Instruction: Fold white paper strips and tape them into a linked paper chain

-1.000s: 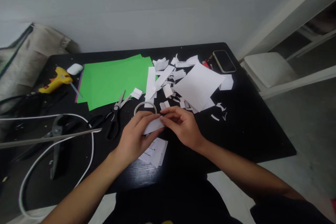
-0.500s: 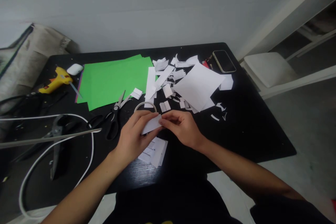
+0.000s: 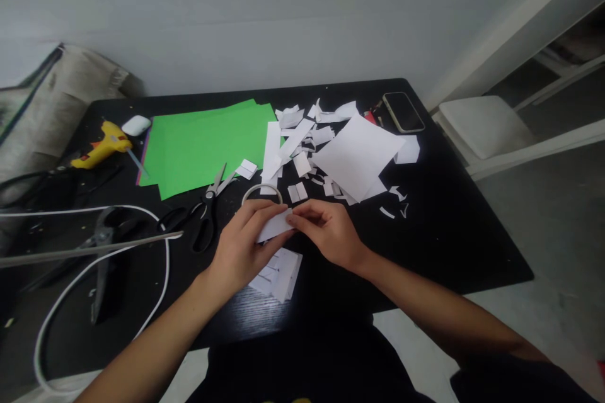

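Observation:
Between my two hands is a small white piece of paper (image 3: 275, 227). My left hand (image 3: 246, 242) grips its left part, with the thumb below and the fingers along the top. My right hand (image 3: 331, 233) pinches its right end between thumb and fingertips. Just beyond my fingers lies a pale ring like a tape roll (image 3: 261, 187), partly hidden by the left hand. Under the hands, nearer to me, rests a stack of white paper pieces (image 3: 281, 274) with dark lines on it. Black-handled scissors (image 3: 208, 208) lie spread to the left of my left hand.
Green sheets (image 3: 203, 145) lie at the back left, beside a yellow glue gun (image 3: 106, 145) and a white case (image 3: 136, 125). White paper scraps (image 3: 302, 138), a large white sheet (image 3: 359, 154) and a phone (image 3: 403, 112) are farther right. A white cable (image 3: 165, 264) loops over dark pliers (image 3: 101, 258) at left.
Both hands stay almost in place, holding the same piece of paper. The paper is very slightly shifted to the right; everything else looks unchanged.

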Tool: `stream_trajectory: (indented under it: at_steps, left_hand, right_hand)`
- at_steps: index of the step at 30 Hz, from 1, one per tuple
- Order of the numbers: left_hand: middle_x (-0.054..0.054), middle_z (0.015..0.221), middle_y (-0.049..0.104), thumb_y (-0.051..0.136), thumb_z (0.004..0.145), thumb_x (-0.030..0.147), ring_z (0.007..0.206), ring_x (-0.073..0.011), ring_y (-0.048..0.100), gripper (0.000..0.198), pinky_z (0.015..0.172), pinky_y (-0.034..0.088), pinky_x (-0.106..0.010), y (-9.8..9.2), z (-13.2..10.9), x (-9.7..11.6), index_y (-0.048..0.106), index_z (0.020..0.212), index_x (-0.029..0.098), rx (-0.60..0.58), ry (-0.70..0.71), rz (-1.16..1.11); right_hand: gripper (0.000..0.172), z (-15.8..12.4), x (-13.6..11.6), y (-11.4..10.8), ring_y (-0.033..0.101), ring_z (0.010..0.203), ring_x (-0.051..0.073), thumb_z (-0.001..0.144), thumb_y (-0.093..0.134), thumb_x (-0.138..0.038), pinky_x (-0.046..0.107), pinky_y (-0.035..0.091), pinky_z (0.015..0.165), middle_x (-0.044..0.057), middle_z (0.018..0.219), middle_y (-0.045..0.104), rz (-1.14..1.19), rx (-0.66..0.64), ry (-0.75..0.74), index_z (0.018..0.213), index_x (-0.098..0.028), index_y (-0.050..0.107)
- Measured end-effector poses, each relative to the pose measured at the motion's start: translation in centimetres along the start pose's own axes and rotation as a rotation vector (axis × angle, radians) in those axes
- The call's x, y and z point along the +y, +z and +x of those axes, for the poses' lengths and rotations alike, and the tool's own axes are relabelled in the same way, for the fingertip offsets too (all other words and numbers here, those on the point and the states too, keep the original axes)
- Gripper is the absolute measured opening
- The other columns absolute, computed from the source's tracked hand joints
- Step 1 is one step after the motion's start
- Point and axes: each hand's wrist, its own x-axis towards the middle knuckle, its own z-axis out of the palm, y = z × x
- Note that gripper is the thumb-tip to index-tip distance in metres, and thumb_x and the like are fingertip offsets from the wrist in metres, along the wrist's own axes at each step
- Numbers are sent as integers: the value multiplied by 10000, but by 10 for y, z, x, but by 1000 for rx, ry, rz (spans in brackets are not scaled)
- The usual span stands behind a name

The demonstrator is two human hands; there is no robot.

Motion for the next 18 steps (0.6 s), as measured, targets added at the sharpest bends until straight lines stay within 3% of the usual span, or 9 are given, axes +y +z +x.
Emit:
stream_trajectory:
  at_steps: [3, 6, 10, 14, 18]
  left_hand:
    - [-98, 1186, 697, 830, 891, 293, 1091, -235, 703, 489, 930, 611, -373, -1, -1, -1, 608, 1319, 212, 11, -39, -17]
    - [-94, 1154, 707, 836, 875, 351, 1055, -241, 708, 542, 884, 610, -376, 0, -4, -3, 577, 1328, 205, 55, -206, -72]
    - [-34, 981, 705, 779, 910, 319, 845, -159, 692, 283, 721, 588, -276, 3, -4, -3, 623, 1117, 205, 129, -429, -259]
    - [5, 813, 689, 768, 912, 277, 692, -113, 642, 139, 598, 538, -211, 3, 0, 1, 659, 922, 192, 123, -445, -378]
    - [3, 798, 720, 780, 901, 258, 671, -114, 658, 107, 583, 541, -210, 2, 2, 4, 696, 905, 191, 142, -430, -352]
  right_hand:
    - [174, 0, 0, 0, 763, 783, 187, 856, 835, -368, 308, 613, 738, 38, 836, 803, 17, 34, -14, 871, -201, 790]
    - [213, 2, 0, 0, 760, 778, 189, 841, 853, -407, 322, 627, 751, 35, 829, 795, 58, 80, -5, 866, -208, 782]
    - [236, 2, 0, 1, 755, 778, 184, 807, 883, -429, 333, 643, 774, 24, 840, 788, 105, 117, -24, 862, -221, 786]
    - [229, 1, 0, 2, 751, 759, 183, 808, 885, -427, 346, 649, 779, 20, 839, 784, 111, 111, -35, 869, -227, 791]
    - [241, 0, 0, 3, 753, 776, 185, 801, 888, -435, 355, 652, 802, 23, 856, 787, 117, 97, -28, 879, -227, 794]
